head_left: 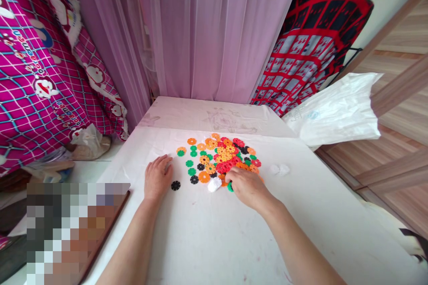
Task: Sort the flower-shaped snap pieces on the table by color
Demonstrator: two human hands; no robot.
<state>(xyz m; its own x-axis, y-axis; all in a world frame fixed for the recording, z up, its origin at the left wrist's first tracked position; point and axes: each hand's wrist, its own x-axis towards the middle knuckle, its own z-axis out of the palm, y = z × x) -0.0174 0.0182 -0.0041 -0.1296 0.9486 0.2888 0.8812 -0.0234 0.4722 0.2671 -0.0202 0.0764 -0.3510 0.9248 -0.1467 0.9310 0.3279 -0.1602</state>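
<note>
Notched plastic snowflake discs lie in a loose heap, with red discs (224, 167), yellow-orange discs (226, 150), green discs (191, 172) and black discs (194, 180). My right hand (249, 185) is at the near right side of the heap, its fingers curled closed and pointing down; what they hold, if anything, is hidden. A green disc (230, 186) shows just below those fingers. White discs (214, 184) sit in a small stack left of it. To the left, my left hand (158, 176) rests on the table, fingers stretched forward, near a single black disc (175, 185).
The white-covered table (207, 240) reaches back to a purple curtain (214, 31). Two white discs (279, 169) lie apart on the right. A white plastic bag (341, 111) stands at the right edge. Pink patterned cloth (43, 67) hangs at left.
</note>
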